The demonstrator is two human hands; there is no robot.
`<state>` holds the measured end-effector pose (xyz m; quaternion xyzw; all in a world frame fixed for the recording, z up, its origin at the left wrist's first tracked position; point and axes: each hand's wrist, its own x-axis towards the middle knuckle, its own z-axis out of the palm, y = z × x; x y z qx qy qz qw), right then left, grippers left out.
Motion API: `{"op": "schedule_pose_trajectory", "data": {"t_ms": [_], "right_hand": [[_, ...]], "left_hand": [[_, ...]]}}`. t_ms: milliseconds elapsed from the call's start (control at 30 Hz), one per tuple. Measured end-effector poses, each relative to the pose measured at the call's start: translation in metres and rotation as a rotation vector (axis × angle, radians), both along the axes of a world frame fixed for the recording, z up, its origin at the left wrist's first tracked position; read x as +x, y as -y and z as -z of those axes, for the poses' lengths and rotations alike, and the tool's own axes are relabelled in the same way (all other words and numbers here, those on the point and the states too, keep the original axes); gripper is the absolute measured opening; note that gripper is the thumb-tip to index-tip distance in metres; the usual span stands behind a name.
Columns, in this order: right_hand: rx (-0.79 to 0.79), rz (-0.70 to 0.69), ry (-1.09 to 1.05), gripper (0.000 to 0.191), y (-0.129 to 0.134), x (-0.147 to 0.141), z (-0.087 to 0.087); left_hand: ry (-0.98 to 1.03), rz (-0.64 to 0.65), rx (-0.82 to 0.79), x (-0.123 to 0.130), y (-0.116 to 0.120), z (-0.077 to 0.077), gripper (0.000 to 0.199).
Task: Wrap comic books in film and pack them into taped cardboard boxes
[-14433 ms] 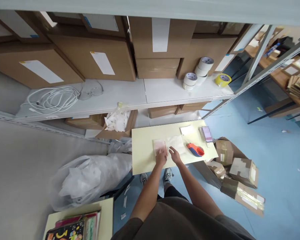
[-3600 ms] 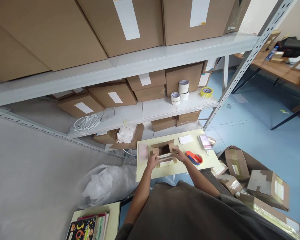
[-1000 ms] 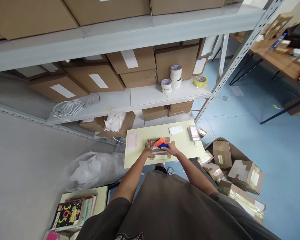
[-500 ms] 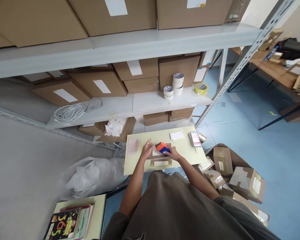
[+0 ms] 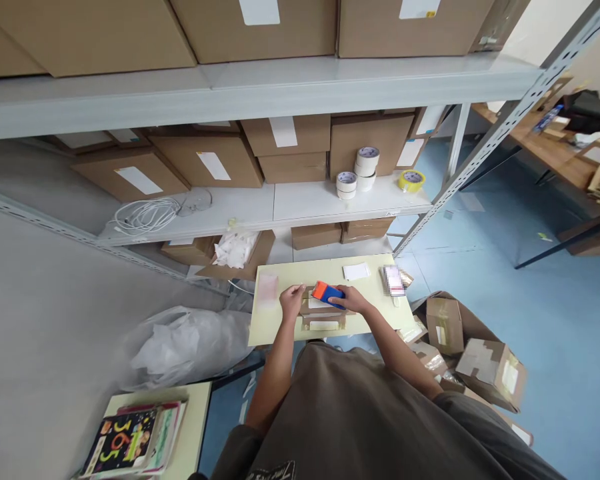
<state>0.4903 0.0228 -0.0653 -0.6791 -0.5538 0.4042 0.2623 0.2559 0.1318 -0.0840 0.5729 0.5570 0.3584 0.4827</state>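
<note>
My right hand (image 5: 353, 299) is wrapped round the blue end of an orange and blue tool (image 5: 329, 294), held just above a brown cardboard piece with a white label. At the left edge of that cardboard is my left hand (image 5: 292, 300), its fingers pressed together; what they hold, if anything, is too small to make out. A second flat brown piece (image 5: 306, 323) with a pale label lies nearer my body on the pale yellow table (image 5: 273, 325). To the left lies a pinkish sheet (image 5: 268, 288), and farther back a white paper (image 5: 356, 271).
Metal shelving (image 5: 300, 93) with cardboard boxes rises behind the table. White tape rolls (image 5: 366, 160) and a yellow roll (image 5: 411, 180) stand on a shelf. Boxes (image 5: 445, 323) fill a container at the right; a plastic bag (image 5: 190, 347) and books (image 5: 125, 440) are at the left.
My left hand's fingers have closed together near the cardboard. The tool in my right hand has turned slightly and moved a little to the right. The camera view has shifted slightly.
</note>
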Motion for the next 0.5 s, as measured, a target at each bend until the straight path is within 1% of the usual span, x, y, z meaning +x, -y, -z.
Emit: {"op": "schedule_pose_trajectory", "data": {"t_ms": [133, 267, 333, 400, 467, 500], "right_hand": [[-0.041, 0.006, 0.147, 0.046, -0.005, -0.007, -0.006], [-0.104, -0.031, 0.264, 0.047, -0.011, -0.007, -0.014], [-0.12, -0.054, 0.291, 0.049, -0.011, -0.001, -0.02], [-0.143, -0.069, 0.326, 0.052, -0.009, 0.009, -0.025], [-0.18, -0.065, 0.374, 0.053, -0.007, 0.02, -0.029], [-0.196, -0.062, 0.396, 0.053, -0.006, 0.025, -0.029]], "left_hand": [[0.032, -0.079, -0.064, -0.007, 0.009, 0.015, 0.034], [0.021, -0.154, -0.102, -0.015, 0.014, 0.033, 0.031], [0.011, -0.179, -0.094, -0.023, 0.012, 0.039, 0.03], [-0.001, -0.238, -0.079, -0.034, 0.006, 0.043, 0.031], [-0.005, -0.295, -0.088, -0.048, -0.003, 0.045, 0.034], [-0.008, -0.3, -0.105, -0.054, -0.006, 0.047, 0.036]]}}
